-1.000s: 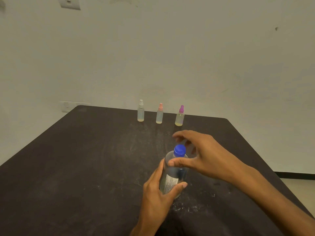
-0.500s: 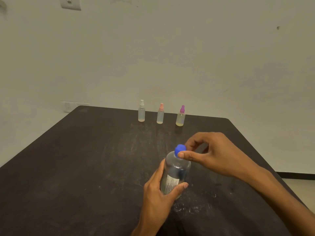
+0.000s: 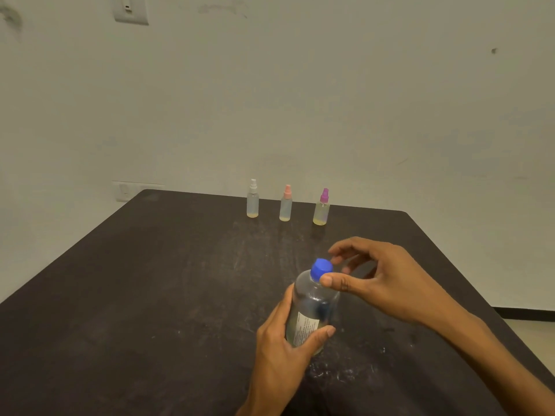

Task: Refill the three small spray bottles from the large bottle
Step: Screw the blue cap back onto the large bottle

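The large clear bottle (image 3: 312,310) with a white label stands near the front of the dark table (image 3: 150,295). My left hand (image 3: 285,346) grips its body from the left. My right hand (image 3: 378,280) pinches the blue cap (image 3: 320,268) between thumb and fingertips. Three small spray bottles stand in a row at the table's far edge: one with a white top (image 3: 253,199), one with a pink top (image 3: 286,204), and one with a purple top (image 3: 322,208). Each holds a little yellowish liquid at the bottom.
A pale wall rises behind the table, with a switch plate (image 3: 130,10) high up and a socket plate (image 3: 129,190) near the table's far left corner. The table's right edge drops to a light floor (image 3: 534,328).
My right hand came down onto the blue cap and closed its thumb and fingers round it; now the fingers have shifted around the cap. The left hand kept its hold on the bottle.
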